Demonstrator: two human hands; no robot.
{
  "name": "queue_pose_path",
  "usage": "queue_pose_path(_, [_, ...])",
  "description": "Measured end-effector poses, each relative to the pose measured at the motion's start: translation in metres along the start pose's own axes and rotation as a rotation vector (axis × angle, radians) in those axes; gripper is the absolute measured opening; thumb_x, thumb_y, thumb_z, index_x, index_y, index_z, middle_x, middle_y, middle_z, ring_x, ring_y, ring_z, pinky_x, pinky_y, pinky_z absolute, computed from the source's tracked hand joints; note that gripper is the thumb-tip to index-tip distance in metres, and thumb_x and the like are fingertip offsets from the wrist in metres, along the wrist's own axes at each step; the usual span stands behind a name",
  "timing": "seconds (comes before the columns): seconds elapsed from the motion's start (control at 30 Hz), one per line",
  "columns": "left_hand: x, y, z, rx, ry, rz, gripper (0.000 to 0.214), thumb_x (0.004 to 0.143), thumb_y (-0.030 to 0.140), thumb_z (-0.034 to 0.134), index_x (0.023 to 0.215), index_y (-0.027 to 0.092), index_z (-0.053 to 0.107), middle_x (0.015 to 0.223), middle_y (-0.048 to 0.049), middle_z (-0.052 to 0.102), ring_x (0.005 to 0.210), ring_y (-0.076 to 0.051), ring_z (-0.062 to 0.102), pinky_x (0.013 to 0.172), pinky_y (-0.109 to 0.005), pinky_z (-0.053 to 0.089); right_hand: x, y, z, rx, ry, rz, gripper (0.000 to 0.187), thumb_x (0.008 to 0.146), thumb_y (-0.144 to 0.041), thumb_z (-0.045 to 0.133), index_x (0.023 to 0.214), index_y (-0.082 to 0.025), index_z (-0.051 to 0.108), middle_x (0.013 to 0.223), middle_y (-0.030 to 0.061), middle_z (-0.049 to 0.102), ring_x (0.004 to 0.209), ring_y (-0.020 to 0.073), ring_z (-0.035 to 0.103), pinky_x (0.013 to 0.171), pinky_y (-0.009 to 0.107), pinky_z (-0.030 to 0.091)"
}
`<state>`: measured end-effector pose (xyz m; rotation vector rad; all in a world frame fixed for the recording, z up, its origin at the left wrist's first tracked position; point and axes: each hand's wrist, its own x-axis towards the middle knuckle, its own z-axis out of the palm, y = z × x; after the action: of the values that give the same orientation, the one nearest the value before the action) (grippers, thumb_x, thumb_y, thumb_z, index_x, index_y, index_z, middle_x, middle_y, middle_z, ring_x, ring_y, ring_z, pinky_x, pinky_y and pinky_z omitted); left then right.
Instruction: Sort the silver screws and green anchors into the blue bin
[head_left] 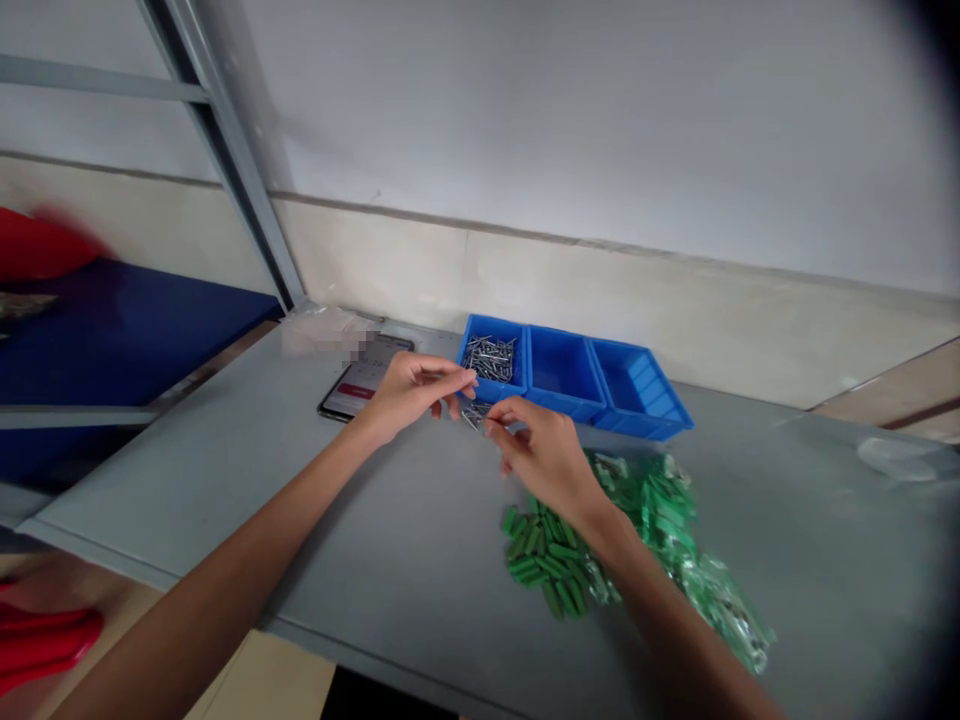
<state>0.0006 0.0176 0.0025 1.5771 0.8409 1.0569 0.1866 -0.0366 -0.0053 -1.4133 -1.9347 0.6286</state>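
Observation:
My left hand hovers just in front of the leftmost blue bin, which holds several silver screws. Its fingers are pinched together, and what they hold is too small to make out. My right hand is close beside it, fingers curled and pinching near a small heap of loose screws on the grey table. Under my right wrist lies a pile of green plastic wall plugs.
Two more blue bins stand to the right of the first. A phone lies at the back left. Clear bags of green plugs stretch to the right. A clear bag lies far right. A wall runs behind.

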Motion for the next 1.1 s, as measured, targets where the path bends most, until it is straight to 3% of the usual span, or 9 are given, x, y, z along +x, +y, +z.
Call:
queue_pose_path(0.17, [0.001, 0.000, 0.001, 0.011, -0.065, -0.051, 0.026, 0.081, 0.037, 0.066, 0.084, 0.012, 0.071, 0.083, -0.0084, 0.070, 0.055, -0.011, 0.061, 0.043, -0.019, 0.044, -0.001, 0.000, -0.008, 0.421, 0.136, 0.084, 0.005, 0.079, -0.021, 0.057, 0.077, -0.018, 0.060, 0.071, -0.0007, 0.061, 0.048, 0.0115, 0.062, 0.040, 0.021, 0.044])
queue_pose_path(0.3, [-0.001, 0.000, 0.005, 0.055, -0.099, -0.054, 0.025, 0.078, 0.036, 0.069, 0.088, 0.013, 0.072, 0.079, -0.0070, 0.070, 0.055, -0.011, 0.061, 0.043, -0.019, 0.044, 0.000, -0.006, -0.008, 0.583, 0.211, 0.085, 0.005, 0.079, -0.021, 0.060, 0.080, -0.016, 0.062, 0.071, 0.0015, 0.063, 0.054, 0.0141, 0.065, 0.041, 0.023, 0.048])
queue_pose_path(0.47, [-0.002, -0.003, 0.010, 0.049, -0.153, -0.081, 0.023, 0.079, 0.033, 0.068, 0.090, 0.013, 0.071, 0.076, -0.0055, 0.069, 0.054, -0.010, 0.061, 0.042, -0.018, 0.044, -0.001, -0.007, -0.010, 0.663, 0.243, 0.105, 0.009, 0.080, -0.021, 0.061, 0.085, -0.015, 0.066, 0.076, 0.0051, 0.067, 0.058, 0.0165, 0.068, 0.043, 0.025, 0.051])
queue_pose_path(0.7, [-0.001, -0.003, 0.009, 0.050, -0.137, -0.095, 0.019, 0.080, 0.030, 0.066, 0.085, 0.012, 0.070, 0.068, -0.0034, 0.065, 0.053, -0.010, 0.061, 0.041, -0.018, 0.043, -0.002, -0.010, -0.012, 0.765, 0.229, 0.128, 0.013, 0.080, -0.022, 0.062, 0.090, -0.015, 0.067, 0.081, 0.0070, 0.071, 0.059, 0.0180, 0.069, 0.044, 0.027, 0.051])
queue_pose_path(1.1, [-0.003, 0.002, 0.009, 0.070, -0.241, -0.123, 0.019, 0.076, 0.030, 0.069, 0.081, 0.012, 0.071, 0.064, -0.0049, 0.066, 0.055, -0.013, 0.061, 0.045, -0.020, 0.044, -0.002, -0.010, -0.012, 0.670, 0.264, 0.130, 0.014, 0.082, -0.027, 0.059, 0.088, -0.017, 0.065, 0.079, 0.0053, 0.069, 0.055, 0.0139, 0.066, 0.043, 0.025, 0.049])
